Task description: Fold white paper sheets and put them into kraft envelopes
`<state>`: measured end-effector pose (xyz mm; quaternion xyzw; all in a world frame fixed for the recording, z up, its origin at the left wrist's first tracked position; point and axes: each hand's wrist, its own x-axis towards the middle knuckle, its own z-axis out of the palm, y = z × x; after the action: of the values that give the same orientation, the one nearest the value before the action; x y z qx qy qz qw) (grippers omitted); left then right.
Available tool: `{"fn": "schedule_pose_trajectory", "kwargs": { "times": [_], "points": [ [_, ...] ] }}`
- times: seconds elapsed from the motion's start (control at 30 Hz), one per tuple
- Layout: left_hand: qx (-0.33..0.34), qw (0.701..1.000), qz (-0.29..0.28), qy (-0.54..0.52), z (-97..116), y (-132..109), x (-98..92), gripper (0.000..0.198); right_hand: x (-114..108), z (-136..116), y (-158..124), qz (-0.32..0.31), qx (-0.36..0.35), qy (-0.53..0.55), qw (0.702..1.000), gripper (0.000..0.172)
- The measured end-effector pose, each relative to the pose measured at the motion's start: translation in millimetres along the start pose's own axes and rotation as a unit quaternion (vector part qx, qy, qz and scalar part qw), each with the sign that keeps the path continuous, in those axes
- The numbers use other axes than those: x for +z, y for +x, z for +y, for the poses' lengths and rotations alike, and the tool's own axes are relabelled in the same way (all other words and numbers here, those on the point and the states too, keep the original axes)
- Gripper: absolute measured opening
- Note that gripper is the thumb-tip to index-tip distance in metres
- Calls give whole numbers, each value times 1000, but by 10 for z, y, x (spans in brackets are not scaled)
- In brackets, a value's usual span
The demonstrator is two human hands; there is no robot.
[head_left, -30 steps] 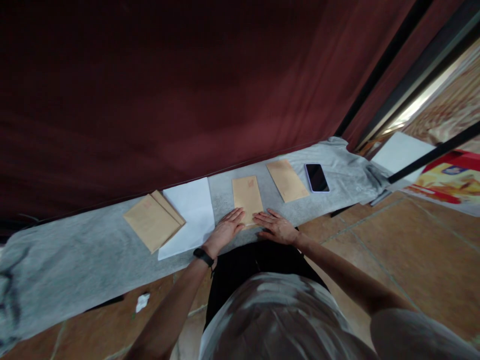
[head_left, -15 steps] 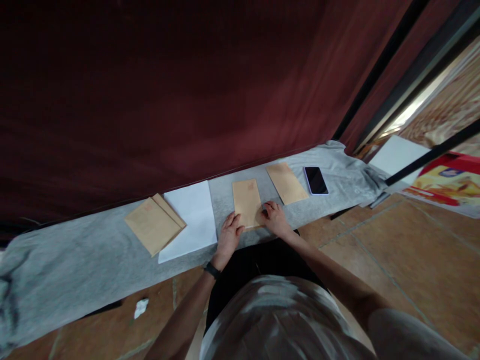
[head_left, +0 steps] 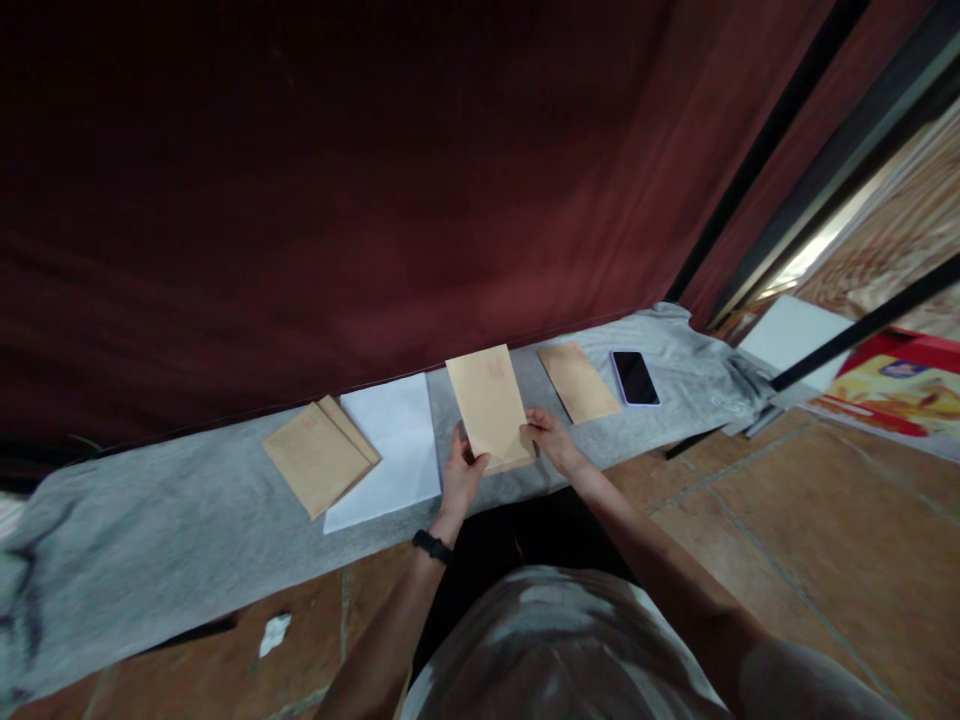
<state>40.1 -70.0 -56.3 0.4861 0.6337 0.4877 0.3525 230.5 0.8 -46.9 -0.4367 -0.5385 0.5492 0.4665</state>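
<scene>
Between my hands is a brown paper envelope (head_left: pixel 489 400) with faint reddish print near its top right corner; it looks lifted off the grey cloth. My left hand (head_left: pixel 461 478) pinches its lower left edge with the thumb on top. At the lower right edge, my right hand (head_left: pixel 551 438) grips it between thumb and fingers. Right of it lies another brown envelope (head_left: pixel 579 382), flat on the cloth. To the left, a small stack of brown envelopes (head_left: pixel 316 458) partly covers a sheet of white paper (head_left: pixel 394 450).
A phone (head_left: pixel 635 378) rests at the right of the long cloth-covered bench (head_left: pixel 172 530). Dark red curtain-like material (head_left: pixel 375 200) rises behind the bench. A black bar (head_left: pixel 862 325) and a red and yellow box (head_left: pixel 900 385) are at the right. A white scrap (head_left: pixel 275 634) lies on the tiled floor.
The envelope between my hands has come up from the cloth and appears larger. My fingers have closed on its two lower edges. The view has shifted slightly.
</scene>
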Motion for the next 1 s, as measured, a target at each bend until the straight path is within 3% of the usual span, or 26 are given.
{"fn": "schedule_pose_trajectory", "kwargs": {
  "times": [0.13, 0.2, 0.6, 1.0],
  "points": [
    [0, 1000, -5, -14, 137, 84, -84, 26, -28, -172, -9, -11, -22, 50, 998, 26],
    [14, 1000, 3, 8, 190, 117, -127, 13, -53, -221, -4, -16, -34, 72, 997, 26],
    [-22, 995, -15, 93, 94, 111, -89, 6, -71, 54, -34, -18, -13, 0, 1000, 28],
    [-76, 993, -89, 11, 137, 84, -23, 25, -178, -13, -2, -11, -32, -124, 992, 28]
  ]
}}
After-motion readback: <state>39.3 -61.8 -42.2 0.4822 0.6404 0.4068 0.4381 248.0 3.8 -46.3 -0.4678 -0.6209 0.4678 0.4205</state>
